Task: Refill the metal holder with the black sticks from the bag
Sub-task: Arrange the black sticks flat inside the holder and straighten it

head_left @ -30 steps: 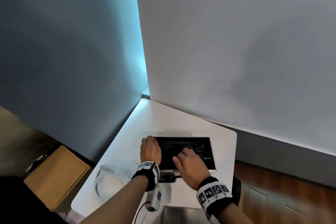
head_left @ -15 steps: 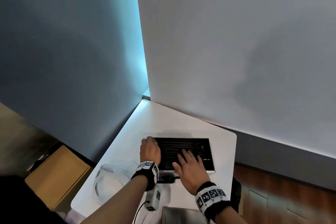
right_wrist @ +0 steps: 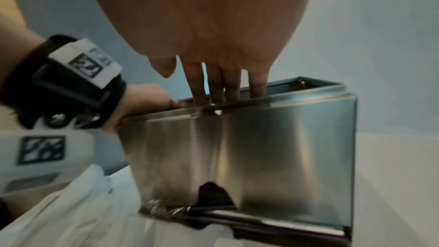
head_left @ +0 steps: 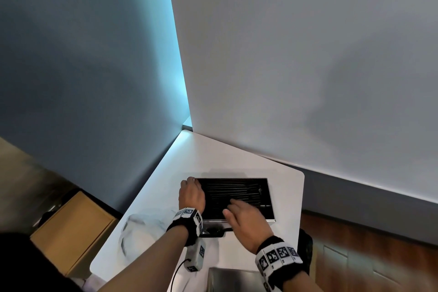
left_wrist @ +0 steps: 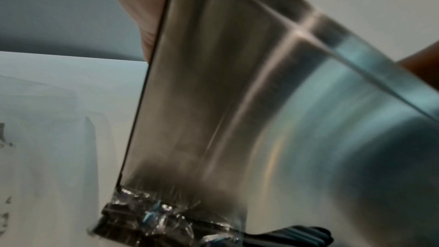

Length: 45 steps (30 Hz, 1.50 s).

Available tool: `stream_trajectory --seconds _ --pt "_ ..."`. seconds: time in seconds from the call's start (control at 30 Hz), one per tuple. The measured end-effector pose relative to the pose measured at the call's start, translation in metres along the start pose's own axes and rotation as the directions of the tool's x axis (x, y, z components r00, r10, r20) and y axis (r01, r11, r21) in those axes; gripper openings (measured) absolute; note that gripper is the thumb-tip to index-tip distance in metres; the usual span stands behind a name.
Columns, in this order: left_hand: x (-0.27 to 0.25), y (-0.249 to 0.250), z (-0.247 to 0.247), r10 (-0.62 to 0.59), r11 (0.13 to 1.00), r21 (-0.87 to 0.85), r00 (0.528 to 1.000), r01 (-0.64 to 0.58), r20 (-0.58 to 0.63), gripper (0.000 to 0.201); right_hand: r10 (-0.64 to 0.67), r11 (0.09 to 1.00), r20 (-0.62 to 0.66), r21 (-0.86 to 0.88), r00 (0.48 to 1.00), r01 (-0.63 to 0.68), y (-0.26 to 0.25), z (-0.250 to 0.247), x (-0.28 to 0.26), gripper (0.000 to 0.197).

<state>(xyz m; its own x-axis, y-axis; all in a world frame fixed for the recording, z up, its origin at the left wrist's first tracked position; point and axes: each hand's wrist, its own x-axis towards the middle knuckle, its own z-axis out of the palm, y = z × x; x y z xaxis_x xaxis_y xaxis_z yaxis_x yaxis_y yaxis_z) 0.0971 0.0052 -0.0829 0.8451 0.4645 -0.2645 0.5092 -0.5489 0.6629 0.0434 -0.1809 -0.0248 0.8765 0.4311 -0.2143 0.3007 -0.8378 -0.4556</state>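
The metal holder [head_left: 270,199] is an open-topped steel box on the white table [head_left: 213,156], with black sticks [head_left: 232,191] lying lengthwise inside it. My left hand [head_left: 190,193] grips the holder's left end, fingers curled over the rim. Over the near half of the opening is my right hand [head_left: 240,208], its straight fingers [right_wrist: 197,85] dipping inside the holder [right_wrist: 273,147] onto the sticks. The clear plastic bag [head_left: 142,227] lies crumpled left of the holder. In the right wrist view a notch at the holder's base shows dark sticks [right_wrist: 211,196].
Walls close the table's far and left sides. A brown cardboard box [head_left: 71,232] stands on the floor at the left. A flat metal piece [head_left: 232,280] lies at the table's near edge. Crumpled clear wrap [left_wrist: 147,213] sits at the holder's foot.
My right hand's fingers have straightened and spread over the sticks, and the hand has drawn slightly toward the near rim. The left hand and the holder have stayed put.
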Motion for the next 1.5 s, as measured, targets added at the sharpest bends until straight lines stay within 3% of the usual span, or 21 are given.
stream_trajectory --seconds 0.1,0.17,0.23,0.33,0.4,0.7,0.97,1.5 --pt "0.007 -0.01 0.009 -0.02 1.0 0.013 0.998 0.019 0.057 0.031 0.058 0.998 -0.325 -0.018 0.944 -0.067 0.027 -0.015 0.006 0.036" --pt "0.007 -0.011 0.008 -0.015 0.999 0.03 0.998 0.013 0.055 0.03 0.185 0.98 -0.447 0.011 0.875 -0.201 0.044 -0.03 0.009 0.027" --pt "0.003 -0.005 0.005 -0.003 1.0 0.006 1.0 0.002 0.026 0.026 0.396 0.918 -0.366 0.17 0.842 -0.358 0.062 -0.042 0.012 0.037" --pt "0.003 0.006 0.005 0.044 0.999 0.015 0.998 -0.045 0.053 0.027 0.613 0.756 -0.016 0.3 0.79 -0.581 0.079 -0.046 0.022 0.04" --pt "0.0 0.011 0.008 0.058 0.998 0.021 0.997 -0.059 0.051 0.027 0.626 0.746 0.074 0.233 0.776 -0.624 0.083 -0.04 0.021 0.03" --pt "-0.007 0.018 0.0 -0.002 0.993 0.119 0.994 -0.011 0.111 0.024 0.613 0.776 0.076 0.13 0.786 -0.617 0.083 -0.029 0.009 0.024" --pt "-0.023 0.01 -0.001 0.0 0.988 0.156 0.994 -0.018 0.112 0.03 0.6 0.778 0.077 0.175 0.796 -0.603 0.086 -0.027 0.006 0.024" --pt "-0.043 0.009 -0.001 -0.058 0.994 0.094 0.997 0.053 0.055 0.021 0.583 0.777 0.086 0.231 0.808 -0.585 0.097 -0.015 0.008 0.029"
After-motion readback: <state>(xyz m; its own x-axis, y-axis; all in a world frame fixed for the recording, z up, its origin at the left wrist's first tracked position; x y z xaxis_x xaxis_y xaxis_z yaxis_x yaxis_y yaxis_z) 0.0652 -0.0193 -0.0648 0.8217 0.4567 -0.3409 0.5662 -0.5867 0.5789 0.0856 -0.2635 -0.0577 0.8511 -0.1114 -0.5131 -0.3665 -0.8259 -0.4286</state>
